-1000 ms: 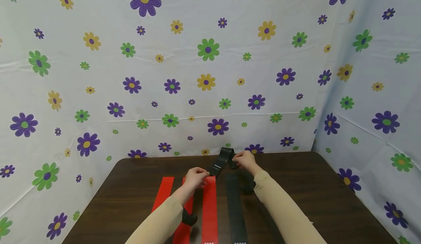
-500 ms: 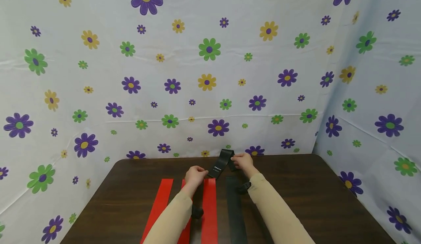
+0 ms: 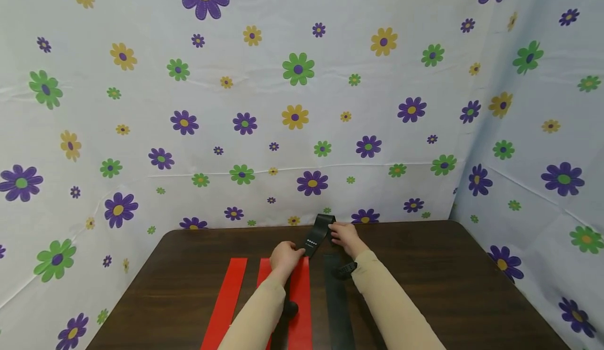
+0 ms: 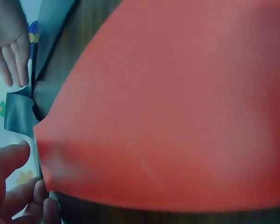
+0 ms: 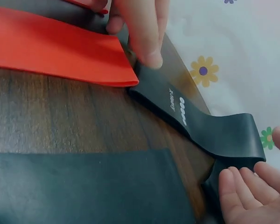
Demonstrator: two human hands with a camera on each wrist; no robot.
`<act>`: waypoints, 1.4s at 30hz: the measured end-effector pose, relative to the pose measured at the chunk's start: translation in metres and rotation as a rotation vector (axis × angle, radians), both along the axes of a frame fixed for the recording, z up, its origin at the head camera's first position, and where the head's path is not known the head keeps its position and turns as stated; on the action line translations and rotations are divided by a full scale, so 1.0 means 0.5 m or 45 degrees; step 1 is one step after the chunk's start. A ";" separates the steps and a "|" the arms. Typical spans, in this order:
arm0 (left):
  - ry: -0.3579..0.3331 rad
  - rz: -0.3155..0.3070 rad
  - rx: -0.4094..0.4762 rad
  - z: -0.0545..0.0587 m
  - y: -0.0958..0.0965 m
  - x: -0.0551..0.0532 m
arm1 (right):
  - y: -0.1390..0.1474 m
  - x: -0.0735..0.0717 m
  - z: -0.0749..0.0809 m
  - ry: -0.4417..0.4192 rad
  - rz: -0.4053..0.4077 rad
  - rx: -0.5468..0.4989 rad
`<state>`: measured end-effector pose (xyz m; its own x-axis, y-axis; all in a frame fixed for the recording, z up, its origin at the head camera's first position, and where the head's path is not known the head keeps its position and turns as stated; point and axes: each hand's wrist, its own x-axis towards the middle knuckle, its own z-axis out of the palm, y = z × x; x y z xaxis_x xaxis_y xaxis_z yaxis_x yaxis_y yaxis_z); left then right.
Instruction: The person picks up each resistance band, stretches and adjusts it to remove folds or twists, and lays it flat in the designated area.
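Observation:
A black elastic exercise band (image 5: 163, 95) with white dots and lettering lies at the far edge, its far part folded up into a standing bend. My left hand (image 3: 285, 258) reaches over the far end of the middle red band (image 3: 300, 308), a fingertip at the near end of the lettered black band. The thumb stands apart from the fingers in the left wrist view. At the folded part is my right hand (image 3: 346, 234), its fingers (image 5: 249, 189) fairly straight against the black strip and the thumb apart.
Two more red bands lie to the left, the outer red band (image 3: 231, 292) fully to the side. Another black band (image 3: 336, 297) lies flat on the right. The dark wooden table (image 3: 448, 287) meets a flowered cloth (image 3: 264, 77) at its back edge.
My left hand has moved slightly right, over the end of the middle red band. My right hand has shifted a little left along the folded black band.

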<state>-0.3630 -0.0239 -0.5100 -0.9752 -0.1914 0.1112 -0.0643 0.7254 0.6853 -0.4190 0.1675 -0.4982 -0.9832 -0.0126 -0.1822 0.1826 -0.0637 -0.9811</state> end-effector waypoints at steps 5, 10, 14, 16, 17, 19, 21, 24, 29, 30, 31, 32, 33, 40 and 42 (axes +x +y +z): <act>0.054 0.025 -0.093 -0.010 0.010 -0.004 | -0.005 -0.004 0.000 -0.028 0.063 -0.025; 0.067 0.032 -0.181 -0.016 0.020 -0.009 | -0.010 -0.004 0.005 -0.064 0.068 -0.041; 0.065 0.039 -0.202 -0.016 0.024 -0.007 | -0.011 -0.002 0.010 -0.072 0.063 -0.071; 0.063 0.037 -0.201 -0.017 0.025 -0.006 | -0.010 0.000 0.012 -0.074 0.062 -0.080; 0.068 0.036 -0.200 -0.017 0.025 -0.006 | -0.010 0.000 0.012 -0.079 0.056 -0.090; 0.078 0.026 -0.205 -0.017 0.026 -0.006 | -0.010 0.002 0.013 -0.092 0.043 -0.103; 0.088 0.014 -0.206 -0.017 0.026 -0.006 | -0.010 0.002 0.012 -0.099 0.035 -0.103; 0.099 0.000 -0.200 -0.018 0.028 -0.008 | -0.012 0.002 0.009 -0.108 0.028 -0.108; 0.111 -0.002 -0.178 -0.026 0.030 -0.016 | -0.016 0.002 0.004 -0.108 0.031 -0.101; 0.118 0.000 -0.176 -0.029 0.030 -0.018 | -0.017 0.003 0.004 -0.108 0.031 -0.100; 0.123 0.002 -0.173 -0.031 0.030 -0.019 | -0.018 0.003 0.004 -0.109 0.032 -0.097; 0.126 0.005 -0.168 -0.033 0.030 -0.020 | -0.018 0.004 0.004 -0.110 0.034 -0.096; 0.125 0.008 -0.161 -0.034 0.030 -0.020 | -0.018 0.005 0.004 -0.112 0.036 -0.097; 0.112 0.019 -0.058 -0.014 0.028 -0.012 | -0.019 0.005 0.007 -0.105 0.089 -0.173; 0.106 0.004 -0.030 -0.002 0.029 -0.011 | -0.020 0.006 0.007 -0.108 0.109 -0.204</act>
<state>-0.3683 -0.0094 -0.5111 -0.9618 -0.1908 0.1961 -0.0101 0.7410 0.6714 -0.4160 0.1573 -0.4946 -0.9586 -0.1310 -0.2530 0.2754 -0.1986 -0.9406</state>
